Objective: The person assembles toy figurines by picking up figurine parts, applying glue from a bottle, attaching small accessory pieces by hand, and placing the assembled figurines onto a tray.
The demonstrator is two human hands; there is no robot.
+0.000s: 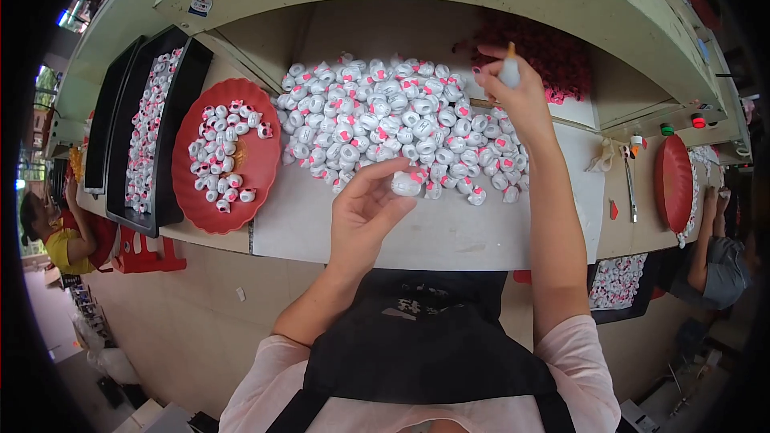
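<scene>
Your left hand (pixel 365 212) pinches a small white figurine (pixel 407 184) just in front of the heap of figurines (pixel 393 120) on the desk (pixel 449 232), while your right hand (pixel 517 92) grips a brush (pixel 510 70) above the heap's far right edge.

We see our left hand (pixel 365 212) pinching one small white figurine with a pink bow (pixel 407 184) at the near edge of a large heap of like white-and-pink figurines (pixel 385 124) on the pale worktable (pixel 449 232). Our right hand (pixel 517 96), farther off, grips a thin white brush (pixel 509 70). To the left, a round red plastic tray (pixel 257 168) holds more figurines, beside long black trays (pixel 172 140).
</scene>
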